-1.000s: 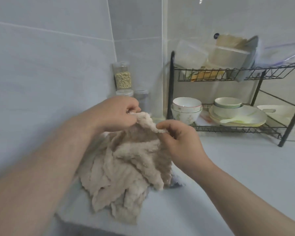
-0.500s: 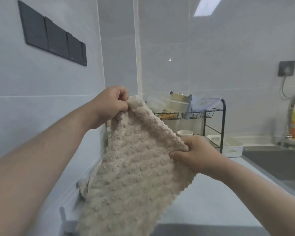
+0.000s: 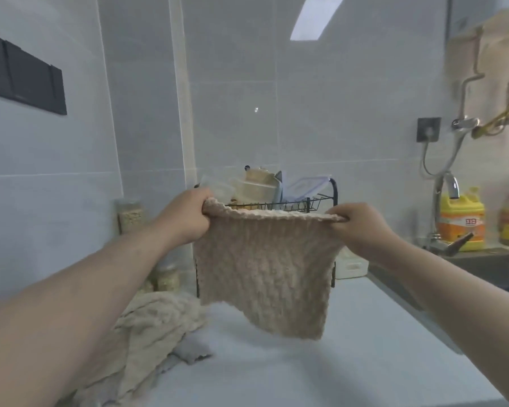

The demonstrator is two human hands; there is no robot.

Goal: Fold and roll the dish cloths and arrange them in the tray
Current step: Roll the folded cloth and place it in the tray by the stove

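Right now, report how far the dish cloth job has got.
Done: nothing shows folded or rolled. In hand: left hand and right hand pinch one beige cloth by its top corners, hanging open. Left: folding and rolling it, then the heap on the counter.

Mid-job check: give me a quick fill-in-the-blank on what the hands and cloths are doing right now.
1. The left hand and the right hand each grip a top ____ of the beige dish cloth.
2. That cloth hangs spread open in the ____, clear of the countertop.
3. The pile of other cloths lies on the countertop on the person's ____ side.
4. The jug beside the faucet is ____.
Missing words: corner; air; left; yellow.
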